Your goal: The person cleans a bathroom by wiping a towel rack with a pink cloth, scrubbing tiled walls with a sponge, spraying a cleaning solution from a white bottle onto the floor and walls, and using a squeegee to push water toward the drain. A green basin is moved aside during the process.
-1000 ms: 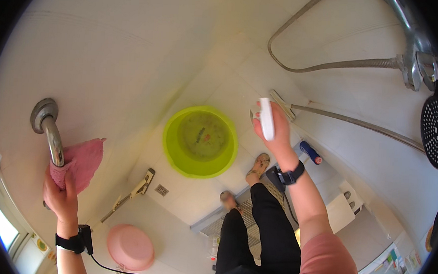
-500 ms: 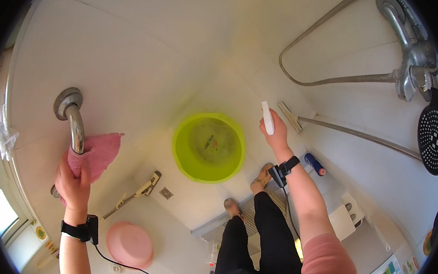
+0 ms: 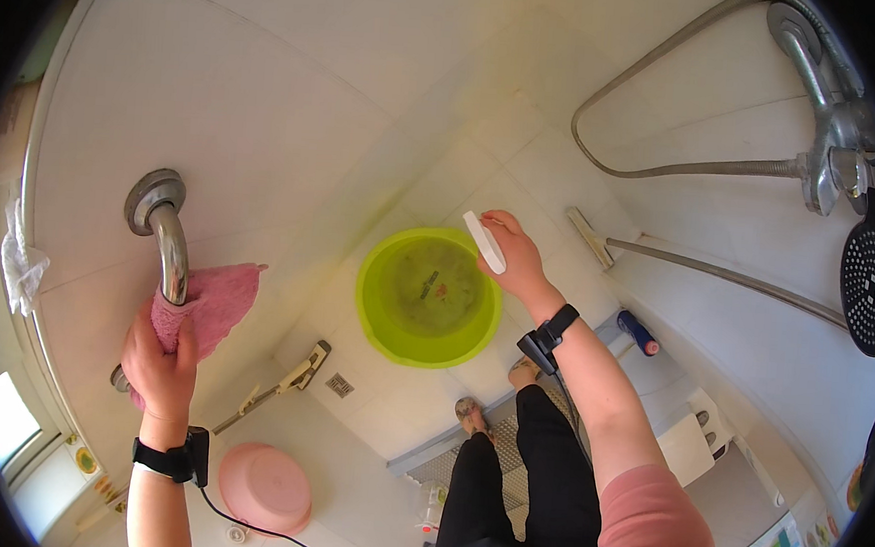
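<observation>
My left hand (image 3: 159, 365) is closed around a pink cloth (image 3: 220, 305) wrapped on the chrome grab bar (image 3: 171, 247) at the left wall. One corner of the cloth hangs loose to the right of the bar. My right hand (image 3: 518, 262) grips a spray bottle, of which only the white spray head (image 3: 484, 242) shows; the hand covers the rest. It is held above the right edge of a lime-green basin (image 3: 366, 314) with water in it, standing on the floor.
A pink basin (image 3: 264, 489) and a floor squeegee (image 3: 301, 368) are at lower left. Along the right wall are a long-handled squeegee (image 3: 728, 276), a shower hose (image 3: 684, 170) and a black shower head (image 3: 863, 280). A dark blue bottle (image 3: 637, 332) lies near my right forearm.
My right hand has moved left with the spray bottle, toward the green basin, and its spray head has turned more to the left. My left hand keeps its grip on the cloth.
</observation>
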`<state>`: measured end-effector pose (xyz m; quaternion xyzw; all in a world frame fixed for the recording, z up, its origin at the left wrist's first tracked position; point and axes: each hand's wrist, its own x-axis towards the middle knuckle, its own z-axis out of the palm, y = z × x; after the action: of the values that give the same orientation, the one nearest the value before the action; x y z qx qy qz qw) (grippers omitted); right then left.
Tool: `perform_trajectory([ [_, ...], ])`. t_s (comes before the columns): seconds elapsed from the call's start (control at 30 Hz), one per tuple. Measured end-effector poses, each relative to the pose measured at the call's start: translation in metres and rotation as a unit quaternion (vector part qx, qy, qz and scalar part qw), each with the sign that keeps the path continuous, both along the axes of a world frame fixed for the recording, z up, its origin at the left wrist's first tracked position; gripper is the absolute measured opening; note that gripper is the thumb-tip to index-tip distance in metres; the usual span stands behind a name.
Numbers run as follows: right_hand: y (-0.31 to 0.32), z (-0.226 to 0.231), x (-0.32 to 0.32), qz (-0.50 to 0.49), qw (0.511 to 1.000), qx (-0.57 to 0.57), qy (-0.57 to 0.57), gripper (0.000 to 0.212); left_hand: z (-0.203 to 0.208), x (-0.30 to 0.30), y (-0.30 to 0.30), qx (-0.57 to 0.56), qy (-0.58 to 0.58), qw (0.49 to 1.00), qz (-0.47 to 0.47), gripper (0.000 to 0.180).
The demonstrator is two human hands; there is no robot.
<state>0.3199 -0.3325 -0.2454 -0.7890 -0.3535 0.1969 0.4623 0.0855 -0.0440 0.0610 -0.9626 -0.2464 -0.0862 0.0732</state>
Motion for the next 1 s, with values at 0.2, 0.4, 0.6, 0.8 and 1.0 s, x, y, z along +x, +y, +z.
perform_trajectory([
  [0.2,0.014,-0.002,-0.006,0.026,0.994,-0.091,-0.060,0.028,0.002,0.003,-0.003,-0.002,0.003,1.000,0.002,0.035],
  [0.4,0.008,-0.012,-0.017,0.007,0.977,-0.204,0.063,0.021,0.002,0.001,-0.001,-0.023,-0.002,1.000,0.003,0.034],
  [0.6,0.016,-0.001,-0.019,-0.031,0.999,0.007,0.013,0.026,0.003,0.006,-0.005,-0.026,-0.001,1.000,0.007,0.034],
  [0.8,0.046,0.004,-0.002,-0.002,0.995,-0.084,-0.061,0.025,0.004,0.003,-0.006,-0.034,-0.001,0.999,0.019,0.033],
  [1.0,0.055,0.001,-0.005,-0.052,0.996,0.062,0.031,0.018,0.004,-0.001,-0.002,-0.039,-0.005,0.999,0.010,0.032],
])
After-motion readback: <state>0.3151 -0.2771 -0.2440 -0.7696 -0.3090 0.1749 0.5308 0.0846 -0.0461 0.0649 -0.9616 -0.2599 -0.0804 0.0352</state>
